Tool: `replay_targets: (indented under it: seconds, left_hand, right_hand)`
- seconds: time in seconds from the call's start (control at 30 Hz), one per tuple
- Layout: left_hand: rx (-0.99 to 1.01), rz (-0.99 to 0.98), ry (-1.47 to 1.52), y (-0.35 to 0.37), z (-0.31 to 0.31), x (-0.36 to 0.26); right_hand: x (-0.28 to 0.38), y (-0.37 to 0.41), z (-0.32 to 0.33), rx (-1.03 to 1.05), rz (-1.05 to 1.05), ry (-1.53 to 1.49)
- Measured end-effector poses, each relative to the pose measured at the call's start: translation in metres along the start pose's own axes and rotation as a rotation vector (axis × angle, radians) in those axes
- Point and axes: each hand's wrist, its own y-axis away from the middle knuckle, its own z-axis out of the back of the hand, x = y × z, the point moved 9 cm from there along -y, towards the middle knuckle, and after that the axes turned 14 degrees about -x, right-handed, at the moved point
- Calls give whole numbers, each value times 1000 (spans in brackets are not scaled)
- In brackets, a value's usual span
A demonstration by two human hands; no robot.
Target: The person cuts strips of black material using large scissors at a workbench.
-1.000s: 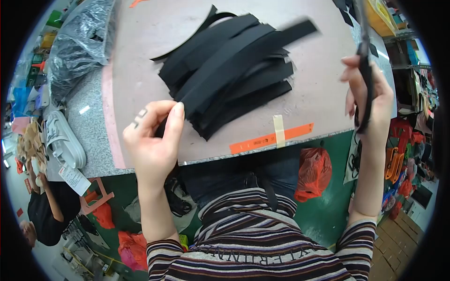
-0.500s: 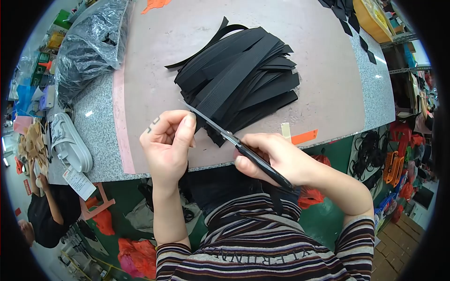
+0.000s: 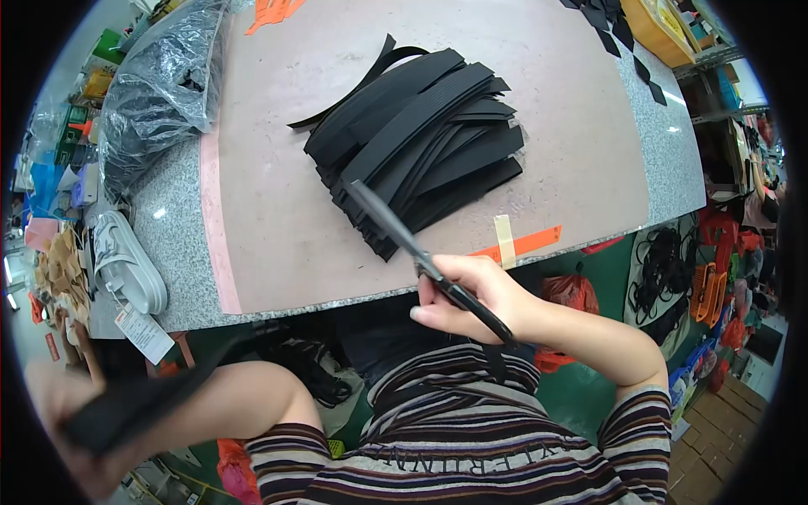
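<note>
Swung outward, blurred left hand (image 3: 69, 421) apparently grips black strip (image 3: 126, 411).

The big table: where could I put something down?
Right of the black strips the mat is bare, and left of them up to the pink stripe. Crowded: the middle, with strips and scissors; the left edge, with plastic bag and shoe; the far right corner, with black scraps.
</note>
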Motion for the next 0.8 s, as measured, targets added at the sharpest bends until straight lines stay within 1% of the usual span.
replay_targets:
  seconds: [0.03,0.07,0.1,0.13,0.17,0.2,0.23,0.27,0.3,0.33,0.37,0.43,0.47,0.57,0.63,0.7,0.73,0.77,0.8]
  left_hand:
    - [198,-19,333,-7,-26,-22]
    - [268,202,332,-5,-29,2]
    - [340,425,332,1,-24,36]
    - [416,651,334,16,-14,76]
    - [234,643,-87,43,-10,119]
    - [74,715,-561,76,1,158]
    - [-67,857,-890,116,10,188]
    - [54,735,-794,139,-4,217]
    - [138,572,-832,151,-15,229]
    - [188,509,-837,161,-23,235]
    - [159,542,-811,168,-23,242]
    - [107,604,-757,178,-24,254]
    - [101,707,-752,183,-28,260]
    - [384,673,-1003,173,-31,249]
    - [538,788,-1057,171,-5,223]
    - [483,884,-1147,159,12,203]
    - [554,743,-1302,151,8,201]
    - [536,648,-1373,151,11,204]
    - [534,657,-1420,158,20,212]
  right_hand:
    - [2,5,3,-12,-15,-42]
    - [4,12,9,-34,9,-100]
    - [5,19,13,-40,-28,-324]
    - [6,23,19,-36,9,-440]
    - [5,28,27,-40,46,-558]
    - [15,30,34,-33,131,-601]
    - [17,34,41,-138,127,-703]
    - [10,38,45,-204,81,-716]
    - [2,43,52,-269,35,-726]
    - [0,48,63,-302,106,-554]
    - [-6,54,68,-344,52,-604]
    - [-7,63,75,-333,-12,-599]
    - [-10,69,79,-385,-115,-566]
    - [2,88,115,-503,-92,-343]
    - [14,100,151,-593,41,-360]
    - [4,99,174,-650,10,-307]
    - [-3,94,179,-695,-22,-234]
    - [-12,87,180,-739,-54,-161]
    - [-18,78,180,-722,-51,-81]
